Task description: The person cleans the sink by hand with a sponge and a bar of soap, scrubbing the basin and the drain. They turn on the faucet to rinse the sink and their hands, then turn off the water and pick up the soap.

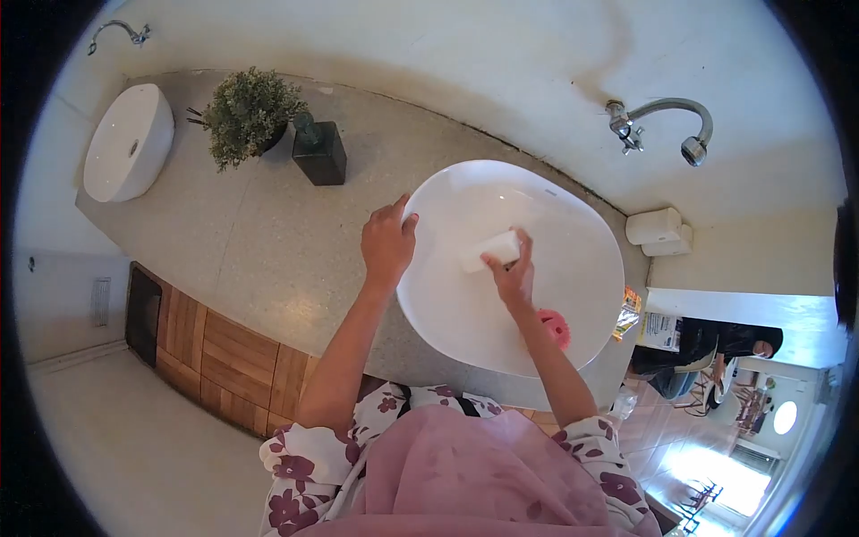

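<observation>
We see the right hand [514, 279] over the basin [582, 259], its fingers gripping a white block [494, 251] between thumb and fingertips; the block's far end melts into the glossy white bowl, so we cannot make out its outline or material. The left hand [387, 243] touches the basin's left rim, and we cannot tell whether its fingers close on it. The right forearm partly covers a pink, round thing [554, 328] with a ridged edge, inside the bowl near the worktop's front edge. Beyond the basin, at the worktop's right end, we find a shiny orange packet [627, 313], mostly hidden by the rim. The worktop [268, 215] is grey and finely speckled. Toward its back edge stand a dark, square-sided bottle [320, 159] and a bushy plant [250, 116], whose pot is mostly hidden under small leaves
</observation>
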Action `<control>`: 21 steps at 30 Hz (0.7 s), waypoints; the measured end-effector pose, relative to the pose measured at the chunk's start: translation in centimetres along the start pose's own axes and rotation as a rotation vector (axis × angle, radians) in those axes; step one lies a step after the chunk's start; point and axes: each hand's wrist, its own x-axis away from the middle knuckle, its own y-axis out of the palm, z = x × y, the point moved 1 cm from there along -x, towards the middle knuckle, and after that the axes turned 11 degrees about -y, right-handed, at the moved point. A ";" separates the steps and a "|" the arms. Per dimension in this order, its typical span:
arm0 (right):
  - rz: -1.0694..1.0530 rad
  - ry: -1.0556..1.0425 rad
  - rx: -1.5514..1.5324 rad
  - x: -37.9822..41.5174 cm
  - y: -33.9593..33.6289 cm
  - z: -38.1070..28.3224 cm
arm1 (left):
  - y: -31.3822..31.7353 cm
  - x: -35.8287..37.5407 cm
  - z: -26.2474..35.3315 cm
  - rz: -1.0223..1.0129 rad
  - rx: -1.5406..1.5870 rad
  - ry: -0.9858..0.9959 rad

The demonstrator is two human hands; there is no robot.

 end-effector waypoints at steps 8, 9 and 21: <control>0.000 -0.103 0.072 2.0 0.6 -0.1 | 0.7 0.0 -0.6 0.094 0.024 0.062; -0.035 -0.160 0.106 1.8 0.2 -0.7 | 0.6 -0.1 -0.5 0.091 0.026 0.059; -0.047 -0.158 0.142 0.5 0.2 -0.9 | 0.4 -0.1 -0.6 0.030 -0.014 0.016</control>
